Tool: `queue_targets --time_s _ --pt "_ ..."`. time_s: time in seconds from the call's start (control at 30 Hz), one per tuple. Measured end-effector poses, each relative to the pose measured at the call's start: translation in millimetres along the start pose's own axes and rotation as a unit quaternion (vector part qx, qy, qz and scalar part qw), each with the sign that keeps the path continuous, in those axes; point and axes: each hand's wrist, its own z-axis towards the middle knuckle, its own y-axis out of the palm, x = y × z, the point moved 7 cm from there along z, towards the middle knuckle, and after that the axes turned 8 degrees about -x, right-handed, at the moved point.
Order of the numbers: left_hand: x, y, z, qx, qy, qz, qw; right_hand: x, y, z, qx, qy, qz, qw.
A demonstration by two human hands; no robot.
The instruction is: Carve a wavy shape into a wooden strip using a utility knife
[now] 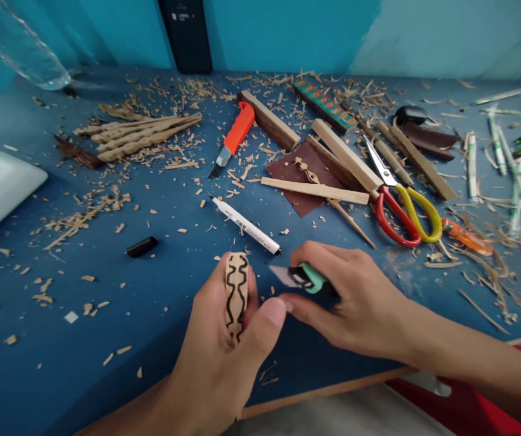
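Note:
My left hand (pixel 224 351) is closed around a small wooden block (pixel 236 290), its pale top face marked with two wavy black lines. The block's lower part is hidden by my palm and fingers. In my right hand (pixel 355 297) is a green utility knife (pixel 313 278), its blade out and pointing left toward the block, apart from it. My left thumb and a fingertip of my right hand meet or nearly meet below the blade. Just beyond both hands lies an uncapped white marker (pixel 246 225); its black cap (pixel 142 246) rests farther left.
An orange utility knife (pixel 237 136) lies with its blade exposed. Scissors (pixel 399 200), wood strips (pixel 346 157) and brown sandpaper (pixel 303 203) are at right. Carved sticks (pixel 146 133) lie at left. A phone (pixel 187 36) leans on the wall near a clear bottle (pixel 24 48). Shavings litter the blue table.

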Motion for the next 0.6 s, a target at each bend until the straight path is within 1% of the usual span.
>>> queue_targets --time_s 0.07,0.13,0.27,0.33,0.4,0.47,0.53,0.6 --pt "-9 -3.4 -3 0.003 -0.011 -0.028 1.000 -1 -5 5 0.006 0.009 0.100 0.995" --pt "-19 -5.9 -7 0.007 -0.019 -0.051 0.998 -6 -4 11 0.011 0.003 0.172 0.985" --pt "-33 -10.1 -14 0.026 -0.030 -0.060 0.997 -11 6 20 0.007 0.003 0.255 0.967" --pt "-33 -11.5 -15 0.032 -0.027 -0.046 0.998 -11 9 22 -0.001 0.007 0.269 0.963" --pt "-31 -12.0 -15 0.031 -0.019 -0.030 0.999 -13 8 21 -0.007 -0.004 0.255 0.967" --pt "-28 -9.6 -13 0.013 -0.013 -0.028 0.999 -15 4 20 -0.010 -0.026 0.232 0.972" --pt "-25 -5.8 -10 -0.006 -0.016 -0.047 0.999 -15 2 19 -0.020 -0.040 0.232 0.972" --pt "-21 -1.1 -6 -0.019 -0.016 -0.085 0.996 -11 0 18 -0.026 -0.033 0.224 0.974"
